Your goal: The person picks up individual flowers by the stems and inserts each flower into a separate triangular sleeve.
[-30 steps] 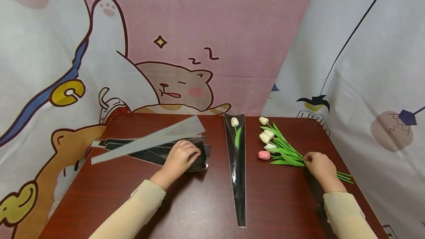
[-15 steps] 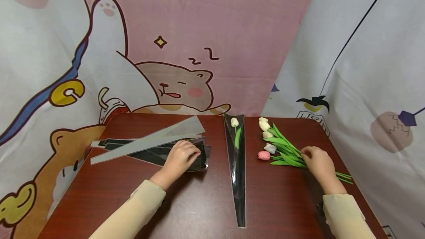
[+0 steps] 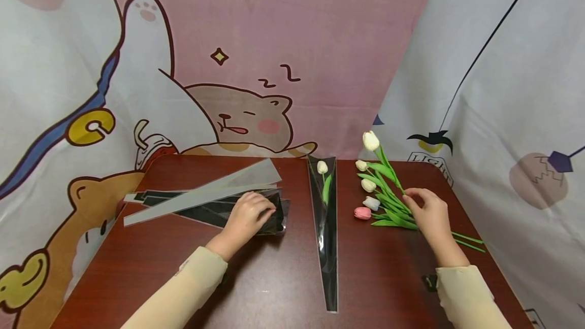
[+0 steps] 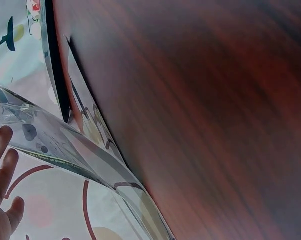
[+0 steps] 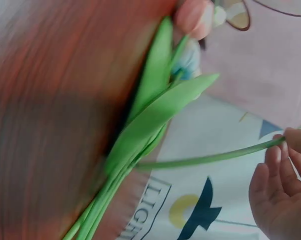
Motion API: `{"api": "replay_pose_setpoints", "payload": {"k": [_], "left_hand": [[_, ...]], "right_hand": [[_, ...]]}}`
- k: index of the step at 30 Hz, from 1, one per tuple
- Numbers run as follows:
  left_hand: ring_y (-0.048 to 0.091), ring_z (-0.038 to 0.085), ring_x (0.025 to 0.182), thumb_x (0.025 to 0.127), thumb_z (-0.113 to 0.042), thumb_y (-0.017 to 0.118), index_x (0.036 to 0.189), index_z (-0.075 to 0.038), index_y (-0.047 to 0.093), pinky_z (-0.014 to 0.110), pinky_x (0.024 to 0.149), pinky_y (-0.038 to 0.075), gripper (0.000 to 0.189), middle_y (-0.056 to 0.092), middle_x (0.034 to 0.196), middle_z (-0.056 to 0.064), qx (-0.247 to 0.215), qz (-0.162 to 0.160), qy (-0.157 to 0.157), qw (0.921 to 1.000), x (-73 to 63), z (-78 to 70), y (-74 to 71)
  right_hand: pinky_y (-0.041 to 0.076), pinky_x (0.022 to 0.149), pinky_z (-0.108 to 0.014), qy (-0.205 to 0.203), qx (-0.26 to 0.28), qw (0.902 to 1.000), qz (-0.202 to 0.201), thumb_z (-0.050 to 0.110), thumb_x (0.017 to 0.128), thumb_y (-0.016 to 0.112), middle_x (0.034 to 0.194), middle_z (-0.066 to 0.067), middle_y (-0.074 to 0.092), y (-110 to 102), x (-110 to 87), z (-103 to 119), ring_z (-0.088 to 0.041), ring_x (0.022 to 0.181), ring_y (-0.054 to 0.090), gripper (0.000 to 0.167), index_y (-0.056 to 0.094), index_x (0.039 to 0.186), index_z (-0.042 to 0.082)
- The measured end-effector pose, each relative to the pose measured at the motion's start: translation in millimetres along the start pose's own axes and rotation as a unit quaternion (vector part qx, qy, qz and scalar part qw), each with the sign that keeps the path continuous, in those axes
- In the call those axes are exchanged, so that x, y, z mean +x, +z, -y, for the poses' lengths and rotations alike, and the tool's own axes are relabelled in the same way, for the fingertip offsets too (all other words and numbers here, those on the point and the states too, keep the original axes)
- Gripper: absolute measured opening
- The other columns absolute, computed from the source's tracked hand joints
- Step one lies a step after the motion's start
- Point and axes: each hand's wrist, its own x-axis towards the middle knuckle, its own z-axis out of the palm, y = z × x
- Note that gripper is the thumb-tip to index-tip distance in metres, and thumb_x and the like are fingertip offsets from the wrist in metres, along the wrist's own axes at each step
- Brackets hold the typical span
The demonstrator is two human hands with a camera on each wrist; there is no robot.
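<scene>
My right hand point(image 3: 429, 216) pinches the green stem point(image 5: 215, 158) of an artificial white tulip point(image 3: 371, 141), its head raised above the others. Beneath lie more tulips on the table: a pink one point(image 3: 363, 212), a bluish-white one point(image 3: 371, 203) and white ones, their long leaves point(image 5: 150, 120) overlapping. On the left, my left hand point(image 3: 249, 217) is at the wide end of a pile of flower sleeves point(image 3: 201, 209), thumb and forefinger together at a clear sleeve point(image 4: 55, 135). That sleeve's film curves up from the table in the left wrist view; the thumb and forefinger tips are partly cut off there.
Between the hands, a long tapered black sleeve point(image 3: 329, 263) lies on the brown table point(image 3: 274, 283) with one white tulip point(image 3: 322, 167) inside. A grey sleeve point(image 3: 205, 197) lies across the pile. A cartoon-printed cloth point(image 3: 338, 55) hangs behind the table.
My right hand has moved up and to the left, lifting one white tulip out of the bunch. The left hand has stayed at the sleeves.
</scene>
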Motion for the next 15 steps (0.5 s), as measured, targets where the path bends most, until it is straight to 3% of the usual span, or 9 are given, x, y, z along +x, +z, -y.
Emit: {"api": "replay_pose_setpoints", "payload": {"k": [2, 5, 9, 12, 15], "left_hand": [[0.062, 0.014, 0.087, 0.082, -0.019, 0.075, 0.086, -0.017, 0.073, 0.035, 0.091, 0.047, 0.004, 0.070, 0.085, -0.006, 0.001, 0.002, -0.003, 1.0000, 0.3, -0.1, -0.3], [0.062, 0.014, 0.087, 0.083, -0.019, 0.074, 0.086, -0.017, 0.073, 0.036, 0.091, 0.047, 0.004, 0.070, 0.085, -0.006, 0.002, 0.004, -0.006, 1.0000, 1.2, -0.5, -1.2], [0.062, 0.014, 0.087, 0.082, -0.019, 0.074, 0.086, -0.017, 0.073, 0.036, 0.091, 0.047, 0.004, 0.070, 0.085, -0.006, 0.000, 0.005, -0.012, 0.9999, 1.9, -1.3, -2.0], [0.062, 0.014, 0.087, 0.082, -0.019, 0.075, 0.086, -0.018, 0.073, 0.035, 0.091, 0.047, 0.005, 0.070, 0.085, -0.007, -0.001, 0.003, -0.014, 0.9999, 2.1, -1.4, -1.4], [0.062, 0.013, 0.087, 0.081, -0.019, 0.075, 0.085, -0.019, 0.073, 0.035, 0.091, 0.047, 0.005, 0.070, 0.084, -0.007, -0.002, 0.002, -0.015, 0.9999, 2.3, -1.2, -0.7]], "right_hand": [[0.040, 0.061, -0.020, 0.012, 0.022, 0.9995, -0.018, 0.018, 0.088, 0.068, 0.103, -0.012, 0.068, 0.1, 1.0, 5.8, -0.006, 0.075, 0.053, 0.016, 0.070, 0.102, 0.008], [0.038, 0.055, -0.016, 0.043, 0.062, 0.9966, -0.033, 0.021, 0.088, 0.068, 0.101, -0.008, 0.069, 0.0, 2.7, 13.1, 0.004, 0.068, 0.047, 0.019, 0.070, 0.103, 0.009], [0.040, 0.058, -0.012, 0.108, 0.138, 0.9840, -0.036, 0.027, 0.087, 0.070, 0.090, 0.013, 0.066, 1.2, 4.3, 21.3, 0.008, 0.070, 0.049, 0.024, 0.070, 0.103, 0.009], [0.045, 0.066, -0.008, 0.158, 0.228, 0.9602, -0.029, 0.026, 0.087, 0.070, 0.083, 0.023, 0.062, 3.3, 4.0, 25.7, 0.007, 0.078, 0.055, 0.029, 0.068, 0.105, 0.005], [0.050, 0.065, -0.011, 0.187, 0.337, 0.9221, -0.031, 0.018, 0.087, 0.068, 0.082, 0.018, 0.065, 6.9, 2.7, 28.3, 0.001, 0.075, 0.060, 0.029, 0.063, 0.106, -0.003]]}}
